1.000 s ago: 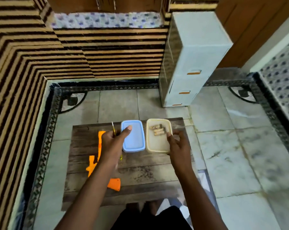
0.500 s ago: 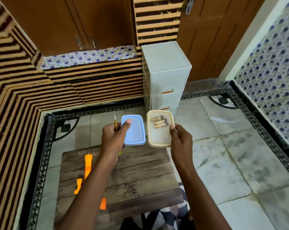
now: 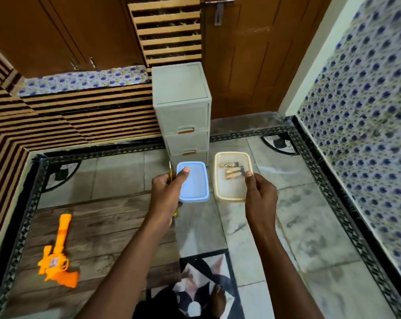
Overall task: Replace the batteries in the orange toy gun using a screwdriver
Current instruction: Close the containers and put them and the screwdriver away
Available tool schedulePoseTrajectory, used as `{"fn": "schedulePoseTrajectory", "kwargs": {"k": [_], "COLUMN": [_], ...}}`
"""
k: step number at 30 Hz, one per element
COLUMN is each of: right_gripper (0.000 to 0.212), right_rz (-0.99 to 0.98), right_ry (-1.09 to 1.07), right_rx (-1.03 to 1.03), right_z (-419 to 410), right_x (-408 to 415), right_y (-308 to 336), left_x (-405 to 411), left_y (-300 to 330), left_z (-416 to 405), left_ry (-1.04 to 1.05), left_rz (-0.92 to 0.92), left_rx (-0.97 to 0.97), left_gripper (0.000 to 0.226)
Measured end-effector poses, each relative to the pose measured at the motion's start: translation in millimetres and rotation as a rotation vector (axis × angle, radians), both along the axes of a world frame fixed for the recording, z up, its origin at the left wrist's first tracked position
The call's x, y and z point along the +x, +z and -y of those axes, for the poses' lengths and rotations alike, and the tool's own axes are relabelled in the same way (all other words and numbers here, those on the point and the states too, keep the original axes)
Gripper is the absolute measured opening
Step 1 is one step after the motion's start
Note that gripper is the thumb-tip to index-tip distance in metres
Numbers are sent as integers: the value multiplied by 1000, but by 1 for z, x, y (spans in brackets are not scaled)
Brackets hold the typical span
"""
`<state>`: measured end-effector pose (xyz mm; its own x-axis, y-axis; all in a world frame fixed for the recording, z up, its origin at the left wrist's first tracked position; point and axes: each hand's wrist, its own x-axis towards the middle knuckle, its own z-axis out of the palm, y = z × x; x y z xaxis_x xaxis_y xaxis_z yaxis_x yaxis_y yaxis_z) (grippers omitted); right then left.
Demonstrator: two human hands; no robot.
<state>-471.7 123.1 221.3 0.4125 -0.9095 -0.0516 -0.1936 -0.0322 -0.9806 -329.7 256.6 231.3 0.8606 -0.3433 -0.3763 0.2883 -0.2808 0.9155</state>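
Note:
The orange toy gun (image 3: pixel 56 256) lies on the low wooden table (image 3: pixel 107 229) at the left, barrel pointing away. My left hand (image 3: pixel 166 194) holds a blue plastic lid (image 3: pixel 193 183) with the thumb on top, and grips a thin yellow screwdriver (image 3: pixel 170 172) in the same fist. My right hand (image 3: pixel 259 196) holds a cream plastic box (image 3: pixel 231 178) by its right rim. Several batteries (image 3: pixel 231 170) lie in the box's far end. Both lid and box are in the air, right of the table.
A pale plastic drawer unit (image 3: pixel 183 111) stands on the tiled floor (image 3: pixel 298 215) just beyond my hands. Wooden doors are behind it, patterned walls left and right. My foot (image 3: pixel 218 298) shows at the bottom.
Both hands lifted the lid and the box off the table and carried them to the right. The view swung right, leaving the gun on the table at the left.

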Motion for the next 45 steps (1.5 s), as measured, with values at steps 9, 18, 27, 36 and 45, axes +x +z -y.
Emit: {"fn": "schedulePoseTrajectory", "kwargs": {"k": [9, 18, 27, 36, 45], "right_gripper": [32, 38, 37, 32, 25], "right_rz": [17, 4, -58, -225, -461], "right_ry": [-35, 115, 171, 154, 215], "right_rx": [15, 46, 9, -7, -44], "right_z": [59, 112, 201, 304, 364], "right_x": [-1, 103, 266, 425, 560], "right_y": [-5, -31, -54, -99, -178], "left_x": [8, 117, 279, 425, 539], "left_y": [-4, -31, -62, -115, -171], "left_z": [75, 118, 196, 293, 361], "left_ry": [-46, -1, 81, 177, 175], "left_rz": [-20, -10, 13, 16, -36], "left_rx": [-38, -53, -10, 169, 374], "left_gripper": [36, 36, 44, 54, 42]}}
